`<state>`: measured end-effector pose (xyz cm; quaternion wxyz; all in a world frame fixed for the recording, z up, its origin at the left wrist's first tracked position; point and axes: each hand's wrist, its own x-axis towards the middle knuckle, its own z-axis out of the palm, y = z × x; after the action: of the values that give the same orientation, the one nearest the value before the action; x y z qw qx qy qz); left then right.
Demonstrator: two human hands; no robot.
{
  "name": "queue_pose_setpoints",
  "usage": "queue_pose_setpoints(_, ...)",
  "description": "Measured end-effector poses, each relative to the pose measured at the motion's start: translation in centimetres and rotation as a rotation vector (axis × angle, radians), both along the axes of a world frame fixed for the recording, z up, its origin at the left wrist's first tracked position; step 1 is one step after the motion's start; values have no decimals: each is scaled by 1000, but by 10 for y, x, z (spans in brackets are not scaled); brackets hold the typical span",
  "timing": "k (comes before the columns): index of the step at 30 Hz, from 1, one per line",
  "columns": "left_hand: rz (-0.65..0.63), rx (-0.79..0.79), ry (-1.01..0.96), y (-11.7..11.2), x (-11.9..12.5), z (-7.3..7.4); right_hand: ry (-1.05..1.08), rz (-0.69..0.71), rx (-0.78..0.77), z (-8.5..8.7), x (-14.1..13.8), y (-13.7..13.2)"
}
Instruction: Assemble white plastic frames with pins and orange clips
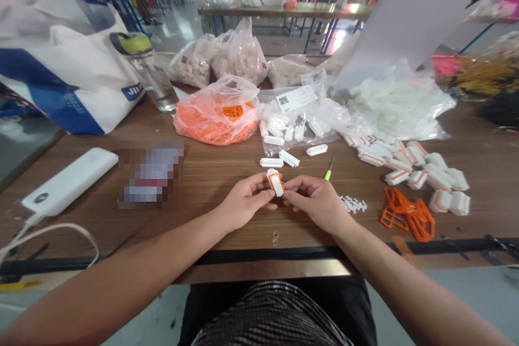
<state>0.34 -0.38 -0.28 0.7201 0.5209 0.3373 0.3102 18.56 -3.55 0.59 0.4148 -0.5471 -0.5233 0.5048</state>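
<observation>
Between my two hands, over the front of the table, is a small white plastic case with an orange frame round its face. My left hand grips its left side, thumb in front and fingers behind. The fingertips of my right hand are pinched together at its lower right corner; whether they hold a small part there I cannot make out. Just beyond lie loose white plastic pieces. A screwdriver with a yellow-green handle and a pile of tiny white parts are close to my right hand.
Orange frames and stacked white-and-orange cases lie on the right. Behind stand a bag of orange parts and a bag of white pieces. A bottle, a white power bank and a blurred-out object are left.
</observation>
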Motion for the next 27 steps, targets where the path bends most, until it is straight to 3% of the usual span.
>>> queue_pose_setpoints(8, 29, -52, -12, 0, 1, 4, 18, 21, 22, 0, -1, -2)
queue_pose_setpoints(16, -27, 54, 24, -1, -1, 5, -2, 38, 1, -3, 1, 0)
queue_pose_setpoints(23, -120, 107, 89, 0, -5, 8, -247, -37, 318, 0, -5, -8)
queue_pose_setpoints(27, -177, 170, 103, -4, -5, 7, -203, -31, 344, 3, -4, -6)
